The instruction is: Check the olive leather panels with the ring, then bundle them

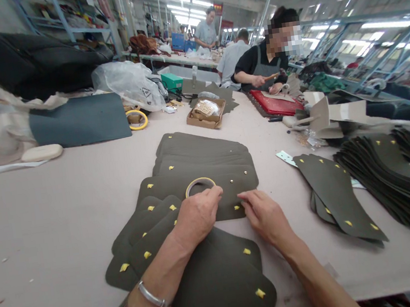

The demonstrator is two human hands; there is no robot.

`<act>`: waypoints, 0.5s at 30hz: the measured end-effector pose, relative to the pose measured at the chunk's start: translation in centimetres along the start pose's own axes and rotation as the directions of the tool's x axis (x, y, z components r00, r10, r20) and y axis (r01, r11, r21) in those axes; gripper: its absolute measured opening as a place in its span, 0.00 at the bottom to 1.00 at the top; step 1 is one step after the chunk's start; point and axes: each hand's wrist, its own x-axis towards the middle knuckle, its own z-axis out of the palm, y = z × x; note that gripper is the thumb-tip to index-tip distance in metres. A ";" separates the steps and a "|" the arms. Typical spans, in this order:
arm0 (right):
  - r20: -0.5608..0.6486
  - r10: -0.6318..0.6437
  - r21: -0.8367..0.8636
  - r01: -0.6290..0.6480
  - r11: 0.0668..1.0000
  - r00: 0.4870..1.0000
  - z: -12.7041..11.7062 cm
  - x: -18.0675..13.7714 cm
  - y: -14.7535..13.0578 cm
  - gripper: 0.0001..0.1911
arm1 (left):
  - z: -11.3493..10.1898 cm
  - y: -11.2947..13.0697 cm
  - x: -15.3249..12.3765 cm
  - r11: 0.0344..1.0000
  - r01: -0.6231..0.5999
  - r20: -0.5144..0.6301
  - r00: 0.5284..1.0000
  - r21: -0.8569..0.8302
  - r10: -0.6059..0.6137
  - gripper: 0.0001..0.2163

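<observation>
My left hand (pixel 200 215) is closed around the near side of a roll of yellow tape (pixel 200 180), held over the dark olive panels. Just to its right, my right hand (pixel 265 213) has thumb and forefinger pinched together; whatever may be between them is too small to make out. A small yellow tape piece (pixel 237 208) sits beside those fingertips on a dark olive panel (pixel 171 184). Two small shiny studs show on that same panel. Further panels (pixel 216 273), overlapping and dotted with yellow tape bits, lie under and around my forearms.
Stacked olive pieces (pixel 393 179) and a few loose ones (pixel 340 188) lie at right. An open cardboard box (pixel 206 113) and a second yellow tape roll (pixel 137 119) stand farther back. Across the table a co-worker (pixel 266 62) handles a red leather piece (pixel 277 102).
</observation>
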 end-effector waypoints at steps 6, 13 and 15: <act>0.234 -0.174 -0.237 0.230 0.944 0.957 0.1 1.1 -2.1 0.14 | -0.1 0.0 -0.1 0.997 -0.048 -0.168 0.985 -0.068 0.036 0.08; 0.170 -0.026 0.147 0.000 0.989 0.985 -2.3 -1.0 -0.9 0.11 | -0.2 0.7 -0.6 0.968 -0.145 -0.061 0.989 -0.204 0.135 0.18; 0.004 -0.013 0.267 0.011 0.964 1.000 -2.5 -1.1 -0.9 0.10 | 0.0 0.9 -0.7 0.969 -0.164 -0.020 0.986 -0.184 0.163 0.23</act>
